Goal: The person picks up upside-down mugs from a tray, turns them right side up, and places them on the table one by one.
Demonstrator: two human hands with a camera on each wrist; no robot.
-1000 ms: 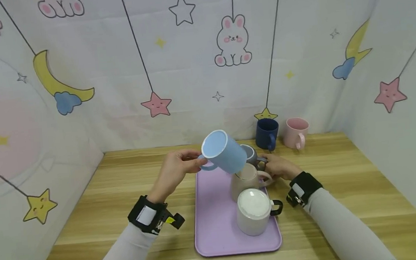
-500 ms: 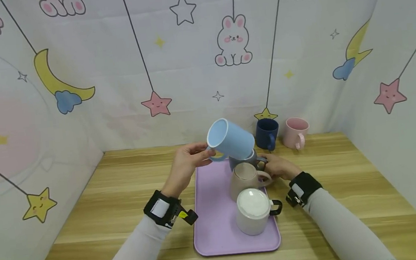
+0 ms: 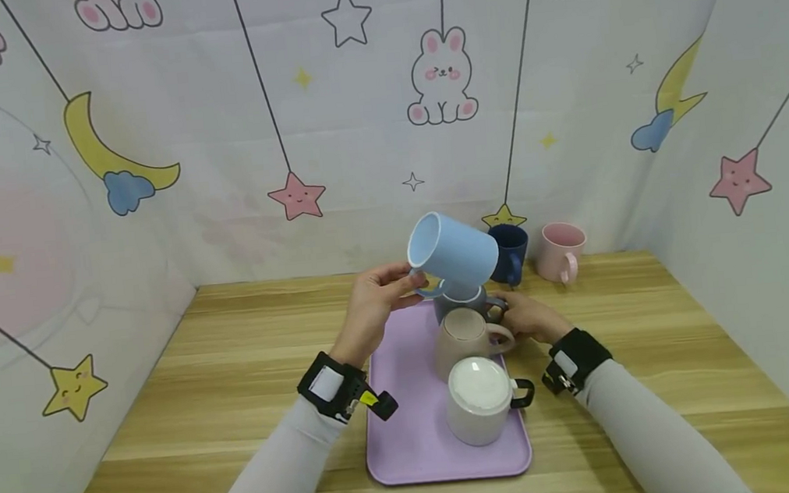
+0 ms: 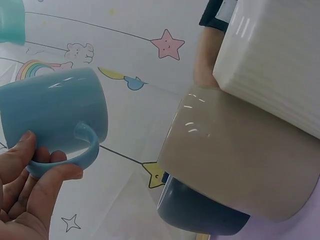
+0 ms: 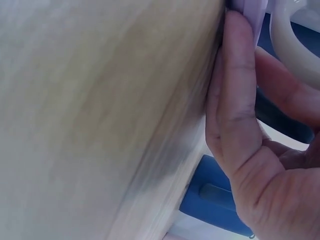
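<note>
Tilted well over on its side, a light blue mug (image 3: 465,252) is in the air above the far end of the purple tray (image 3: 405,418). My left hand (image 3: 379,306) pinches its handle, with thumb and fingers visible in the left wrist view. Below it a grey mug (image 3: 445,312) is partly hidden. My right hand (image 3: 530,317) is at the tray's right edge, beside the grey mug's handle. In the right wrist view, the thumb and fingers pinch the tray rim (image 5: 261,17). Nearer along the tray stand a beige mug (image 3: 456,351) and a white mug (image 3: 476,419) with a black handle.
A navy mug (image 3: 514,244) and a pink mug (image 3: 560,251) stand at the back right of the wooden table (image 3: 249,353). Behind the table hangs a white cloth (image 3: 356,124) printed with stars, moons and a rabbit. White side walls close in left and right.
My left hand has carried the light blue mug to the right and upward, and the mug lies closer to level. The right hand and the tray's mugs have stayed in place.
</note>
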